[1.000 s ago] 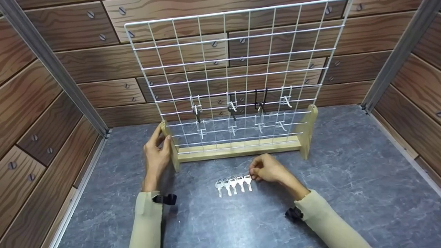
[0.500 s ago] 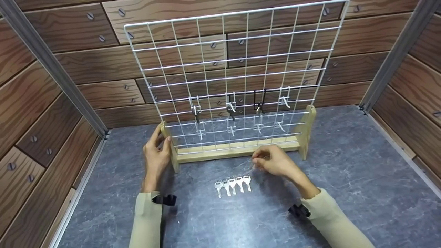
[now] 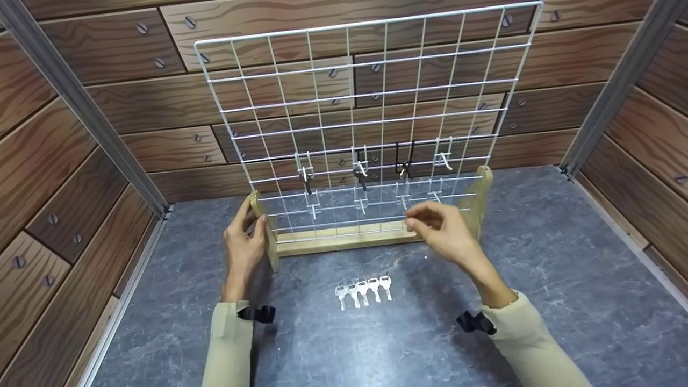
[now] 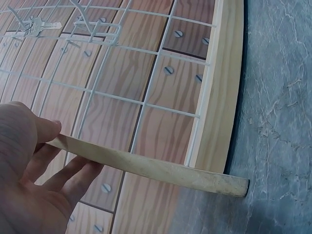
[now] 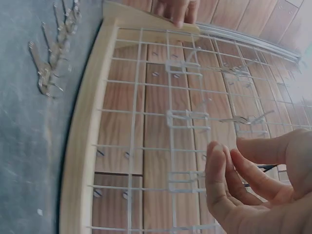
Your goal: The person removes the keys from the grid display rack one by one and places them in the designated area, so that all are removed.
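Note:
My left hand (image 3: 244, 236) holds the left wooden end post (image 3: 257, 200) of a stand, thumb in front and fingers behind. The stand carries a white wire grid (image 3: 371, 91). My right hand (image 3: 443, 231) is in front of the grid's lower right part, thumb and fingertips brought close together; whether something small is between them I cannot tell. Near it are the lower wire hooks (image 3: 403, 200). Keys hang on hooks of the upper row, one a silver key (image 5: 236, 120); the upper right hook (image 3: 443, 159) carries none. Several silver keys (image 3: 363, 293) lie in a row on the table.
A wooden base bar (image 3: 333, 243) joins the stand's two ends. Wood-patterned walls (image 3: 134, 97) with grey metal corner posts (image 3: 607, 80) enclose the grey marbled table (image 3: 344, 349). A tiny white speck (image 3: 425, 257) lies near the right hand.
My right hand has risen from beside the key row, up and rightward to the front of the grid's lower hooks. My left hand keeps its hold on the post; the keys stay in their row.

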`<action>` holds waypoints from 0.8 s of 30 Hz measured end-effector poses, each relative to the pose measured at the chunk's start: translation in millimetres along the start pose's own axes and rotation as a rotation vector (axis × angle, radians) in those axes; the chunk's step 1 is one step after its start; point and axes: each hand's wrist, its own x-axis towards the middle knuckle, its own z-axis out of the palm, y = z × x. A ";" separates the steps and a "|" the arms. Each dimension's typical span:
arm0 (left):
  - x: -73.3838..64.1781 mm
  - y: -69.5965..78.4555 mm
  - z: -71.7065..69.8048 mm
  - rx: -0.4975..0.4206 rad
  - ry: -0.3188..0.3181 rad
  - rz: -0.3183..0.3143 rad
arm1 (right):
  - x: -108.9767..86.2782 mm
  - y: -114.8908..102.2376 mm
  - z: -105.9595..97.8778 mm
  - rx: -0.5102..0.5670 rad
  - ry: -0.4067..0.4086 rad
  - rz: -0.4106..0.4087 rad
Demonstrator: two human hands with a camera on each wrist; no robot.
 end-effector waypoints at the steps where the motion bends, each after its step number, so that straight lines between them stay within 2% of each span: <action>1: -0.4 -0.6 0.1 -0.002 0.001 -0.005 | 1.5 -2.0 -0.7 0.011 0.019 -0.008; 6: -1.3 -0.8 1.2 -0.004 0.008 -0.026 | 13.1 -11.1 -1.1 0.049 0.131 -0.049; 11: -2.1 -2.6 2.7 0.013 0.026 -0.008 | 25.1 -16.7 3.8 0.088 0.241 -0.108; 16: -3.1 -2.9 4.5 0.004 0.042 0.001 | 35.8 -15.9 9.0 0.068 0.333 -0.161; 24: -2.4 -5.7 3.8 -0.006 0.008 -0.030 | 48.6 -12.1 14.9 0.062 0.442 -0.235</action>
